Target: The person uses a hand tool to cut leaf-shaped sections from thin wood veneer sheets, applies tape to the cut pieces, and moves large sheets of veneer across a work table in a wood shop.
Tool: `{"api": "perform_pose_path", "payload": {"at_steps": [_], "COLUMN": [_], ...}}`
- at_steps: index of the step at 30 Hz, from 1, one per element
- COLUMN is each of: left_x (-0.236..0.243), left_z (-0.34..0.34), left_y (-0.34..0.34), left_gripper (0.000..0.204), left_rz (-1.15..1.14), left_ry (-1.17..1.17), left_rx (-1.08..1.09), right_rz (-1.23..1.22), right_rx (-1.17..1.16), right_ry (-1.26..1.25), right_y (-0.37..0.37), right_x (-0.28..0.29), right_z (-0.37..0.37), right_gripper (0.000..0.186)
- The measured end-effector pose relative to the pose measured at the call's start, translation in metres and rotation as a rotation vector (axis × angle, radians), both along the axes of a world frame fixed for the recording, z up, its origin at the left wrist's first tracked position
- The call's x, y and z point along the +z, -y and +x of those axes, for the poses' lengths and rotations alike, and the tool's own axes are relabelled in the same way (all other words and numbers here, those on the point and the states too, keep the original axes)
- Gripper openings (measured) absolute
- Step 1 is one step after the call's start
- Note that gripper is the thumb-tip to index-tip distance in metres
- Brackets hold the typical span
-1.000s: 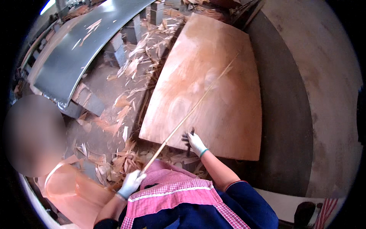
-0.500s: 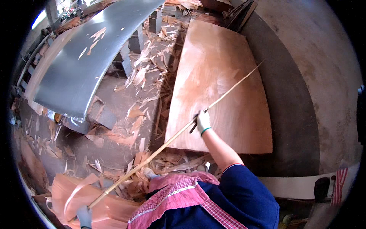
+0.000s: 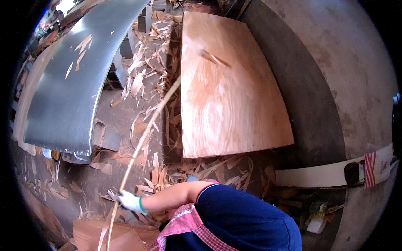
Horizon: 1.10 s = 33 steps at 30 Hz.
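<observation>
My right hand [image 3: 130,202], in a white glove with green cuff, is closed around a long pale wooden pole [image 3: 147,131], reaching across my body at lower left. The pole runs up toward the left edge of a large reddish-brown wood panel [image 3: 233,104]. A blurred brown sliver [image 3: 215,57] shows over the panel's upper part; I cannot make out whether it touches. Thin orange veneer sheets [image 3: 94,232] lie below the pole's lower part. My left hand is not visible.
At left, a dark shiny sheet [image 3: 69,96] rests on concrete blocks [image 3: 104,136]. Veneer scraps [image 3: 138,83] litter the floor around the panel. At lower right are a white board [image 3: 310,175] with a red-striped cloth [image 3: 369,169] and a white container [image 3: 316,224].
My right hand has moved down and left with the pole, which has swung from lying diagonally across the panel to a steeper angle left of it. My left hand has left view.
</observation>
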<state>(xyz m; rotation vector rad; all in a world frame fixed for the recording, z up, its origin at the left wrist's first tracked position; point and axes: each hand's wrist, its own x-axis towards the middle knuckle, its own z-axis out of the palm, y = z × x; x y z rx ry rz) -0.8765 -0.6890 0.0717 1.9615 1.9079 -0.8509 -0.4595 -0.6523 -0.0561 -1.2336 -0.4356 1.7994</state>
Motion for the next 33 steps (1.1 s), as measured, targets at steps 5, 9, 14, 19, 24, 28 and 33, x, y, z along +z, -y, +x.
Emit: {"api": "perform_pose_path", "payload": {"at_steps": [5, 9, 14, 19, 24, 28, 33], "left_x": [0.019, 0.005, -0.019, -0.040, -0.064, -0.088, -0.050], "left_z": [0.047, 0.092, 0.148, 0.217, 0.267, 0.250, 0.194], "left_y": [0.044, 0.071, 0.085, 0.065, 0.079, 0.111, 0.147], "left_gripper": [0.015, 0.014, 0.014, 0.013, 0.008, 0.010, 0.012], "left_rz": [-0.148, -0.230, -0.301, -0.338, -0.319, -0.467, -0.572], "left_ry": [0.099, 0.267, 0.463, 0.700, 0.738, 0.723, 0.477], "left_rx": [0.219, 0.356, 0.483, 0.588, 0.330, 0.079, 0.353], "right_rz": [0.166, 0.235, 0.196, 0.134, 0.034, -0.070, 0.121], "right_rx": [0.060, 0.064, 0.044, -0.249, -0.498, 0.201, 0.629], "right_ry": [0.093, 0.169, 0.385, 0.475, 0.701, 0.884, 0.928], "right_y": [-0.025, -0.022, -0.025, -0.015, 0.028, 0.058, 0.060], "right_x": [-0.007, -0.006, 0.026, 0.018, -0.021, -0.181, -0.160], "right_z": [-0.021, 0.012, 0.100, 0.196, 0.242, 0.219, 0.110], "right_gripper": [0.031, 0.029, 0.039, 0.029, 0.034, 0.030, 0.030]}}
